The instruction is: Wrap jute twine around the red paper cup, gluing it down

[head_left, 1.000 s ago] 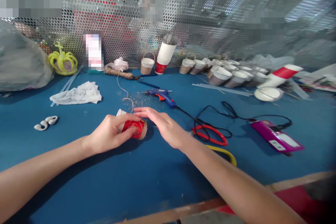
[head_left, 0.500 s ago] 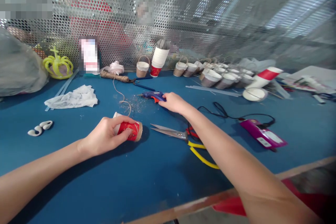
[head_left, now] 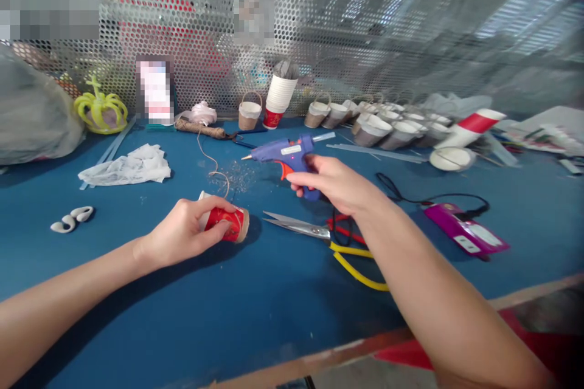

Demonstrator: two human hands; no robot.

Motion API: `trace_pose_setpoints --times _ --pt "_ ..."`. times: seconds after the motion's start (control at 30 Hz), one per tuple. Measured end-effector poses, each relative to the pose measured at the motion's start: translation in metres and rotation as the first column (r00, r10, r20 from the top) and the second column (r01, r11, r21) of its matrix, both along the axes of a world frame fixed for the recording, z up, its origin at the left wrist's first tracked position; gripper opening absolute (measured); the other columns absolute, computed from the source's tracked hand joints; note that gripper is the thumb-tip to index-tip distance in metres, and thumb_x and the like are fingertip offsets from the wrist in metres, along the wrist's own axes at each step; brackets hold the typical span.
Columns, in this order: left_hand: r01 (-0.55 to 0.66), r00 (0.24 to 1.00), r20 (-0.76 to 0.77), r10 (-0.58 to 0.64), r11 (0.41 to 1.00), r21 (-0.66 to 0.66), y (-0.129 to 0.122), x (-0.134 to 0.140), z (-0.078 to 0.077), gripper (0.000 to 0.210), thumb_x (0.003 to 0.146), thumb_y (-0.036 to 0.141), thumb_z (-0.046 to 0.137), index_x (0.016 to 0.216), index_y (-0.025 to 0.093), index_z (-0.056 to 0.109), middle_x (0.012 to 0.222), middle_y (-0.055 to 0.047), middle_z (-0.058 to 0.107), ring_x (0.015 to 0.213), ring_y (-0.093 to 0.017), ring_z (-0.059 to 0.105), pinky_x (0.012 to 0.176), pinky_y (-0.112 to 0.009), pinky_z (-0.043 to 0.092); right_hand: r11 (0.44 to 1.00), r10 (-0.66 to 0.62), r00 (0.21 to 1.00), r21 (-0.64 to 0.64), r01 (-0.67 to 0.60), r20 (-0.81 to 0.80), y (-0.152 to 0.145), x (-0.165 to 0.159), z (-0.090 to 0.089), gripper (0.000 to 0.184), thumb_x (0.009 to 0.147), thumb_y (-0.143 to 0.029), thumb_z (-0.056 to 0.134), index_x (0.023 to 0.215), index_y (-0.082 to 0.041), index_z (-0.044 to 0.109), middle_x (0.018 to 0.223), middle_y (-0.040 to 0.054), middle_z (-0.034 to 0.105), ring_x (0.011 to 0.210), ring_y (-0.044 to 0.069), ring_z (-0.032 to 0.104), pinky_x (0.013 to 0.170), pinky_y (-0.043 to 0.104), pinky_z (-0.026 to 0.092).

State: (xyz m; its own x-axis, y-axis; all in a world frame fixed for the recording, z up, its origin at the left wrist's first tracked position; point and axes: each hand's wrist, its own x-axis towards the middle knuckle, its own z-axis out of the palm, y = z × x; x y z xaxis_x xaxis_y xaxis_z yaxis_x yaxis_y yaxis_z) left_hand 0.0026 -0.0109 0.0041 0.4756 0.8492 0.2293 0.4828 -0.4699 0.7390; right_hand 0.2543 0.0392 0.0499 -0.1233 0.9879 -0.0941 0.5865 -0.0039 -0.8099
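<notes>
My left hand is closed round a red and white paper cup lying on its side, with a band of brown twine at its right end. A loose strand of twine runs from behind the cup to a twine roll. My right hand grips a blue hot glue gun by its handle, above the table. Its nozzle points left, the orange trigger faces my fingers, and a clear glue stick protrudes at the rear. Below it lie scissors with yellow handles.
A purple power strip with a black cable lies right. Several small cup baskets and a stack of paper cups stand along the perforated metal screen. Crumpled white cloth and white earbuds lie left.
My right hand has lifted the glue gun off the table and brought it a little right and nearer me. My left hand keeps the cup in nearly the same place.
</notes>
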Motion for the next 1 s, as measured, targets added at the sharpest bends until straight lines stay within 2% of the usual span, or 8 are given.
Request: trace_pose_setpoints --times 0.07,0.17,0.27,0.53,0.7,0.8,1.0 --pt "0.008 1.0 0.007 -0.008 1.0 -0.012 0.0 0.0 0.0 0.022 0.082 0.026 0.051 0.097 0.016 0.062 0.077 0.0 0.068 0.054 -0.008 0.055 0.051 -0.017 0.044 0.997 0.077 0.99 -0.02 -0.08 -0.119 -0.015 -0.001 0.002 0.014 0.072 -0.028 0.062 0.076 -0.016 0.055 0.062 0.001 0.059 0.052 0.011 0.055 0.05 0.024 0.045" --pt "0.005 1.0 0.024 -0.004 0.999 -0.053 0.0 0.001 0.001 0.021 0.081 0.026 0.052 0.096 0.015 0.061 0.064 0.002 0.063 0.048 -0.007 0.048 0.046 -0.016 0.04 0.986 0.161 0.972 -0.018 -0.167 -0.17 -0.032 -0.006 0.002 0.015 0.074 -0.028 0.06 0.082 -0.016 0.056 0.055 -0.0021 0.056 0.047 0.01 0.051 0.046 0.023 0.043" --pt "-0.023 0.999 0.037 0.028 0.992 -0.128 0.001 0.0 0.001 0.023 0.081 0.029 0.052 0.096 0.013 0.061 0.056 0.003 0.057 0.043 -0.007 0.042 0.043 -0.016 0.036 0.971 0.226 0.966 -0.052 -0.234 -0.125 -0.042 -0.007 0.003 0.013 0.077 -0.028 0.056 0.081 -0.016 0.057 0.047 -0.0046 0.051 0.042 0.009 0.047 0.045 0.024 0.041" --pt "-0.087 0.99 0.085 0.109 0.969 -0.23 0.008 -0.001 0.0 0.027 0.078 0.035 0.054 0.091 0.012 0.059 0.067 -0.002 0.062 0.05 -0.01 0.049 0.046 -0.019 0.039 0.955 0.263 0.964 -0.148 -0.256 0.035 -0.054 -0.004 0.004 0.018 0.076 -0.039 0.056 0.071 -0.021 0.053 0.043 -0.006 0.047 0.037 0.011 0.046 0.037 0.023 0.038" --pt "-0.086 0.989 0.099 0.112 0.968 -0.237 0.009 -0.001 0.0 0.026 0.078 0.034 0.055 0.092 0.012 0.06 0.078 -0.005 0.067 0.062 -0.013 0.056 0.056 -0.02 0.045 0.943 0.331 0.919 -0.033 -0.331 0.213 -0.06 -0.004 0.008 0.026 0.079 -0.036 0.052 0.059 -0.022 0.047 0.038 -0.0072 0.045 0.034 0.009 0.044 0.039 0.023 0.036" --pt "-0.083 0.989 0.098 0.109 0.967 -0.24 0.008 -0.002 0.0 0.026 0.079 0.034 0.055 0.092 0.013 0.06 0.078 -0.005 0.067 0.061 -0.012 0.056 0.056 -0.02 0.045 0.925 0.347 0.887 0.046 -0.378 0.306 -0.062 -0.003 0.008 0.032 0.082 -0.033 0.05 0.052 -0.022 0.044 0.035 -0.0071 0.044 0.034 0.009 0.043 0.042 0.023 0.037" --pt "-0.09 0.993 0.062 0.105 0.974 -0.209 0.008 -0.003 -0.003 0.026 0.079 0.033 0.055 0.094 0.013 0.06 0.078 -0.005 0.068 0.059 -0.012 0.056 0.054 -0.02 0.044 0.9 0.362 0.852 0.098 -0.425 0.379 -0.066 -0.001 0.008 0.037 0.082 -0.031 0.049 0.047 -0.023 0.041 0.035 -0.0055 0.045 0.038 0.011 0.044 0.045 0.025 0.038"
